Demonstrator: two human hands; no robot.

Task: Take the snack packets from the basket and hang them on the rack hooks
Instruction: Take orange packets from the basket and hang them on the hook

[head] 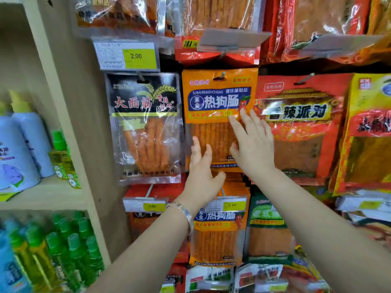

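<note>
An orange snack packet (215,106) with a blue label hangs from a rack hook (222,75) through its top hole. My right hand (251,144) lies flat against the packet's right half, fingers straight and spread. My left hand (202,172) touches the packet's lower left part with straight fingers. Below it hangs another orange packet of the same kind (220,235). The basket is not in view.
A black-topped packet (146,127) hangs to the left and a red packet (296,127) to the right. Price tags (129,56) sit on the hook ends. A beige shelf unit (69,115) on the left holds spray bottles (23,149) and green bottles (63,250).
</note>
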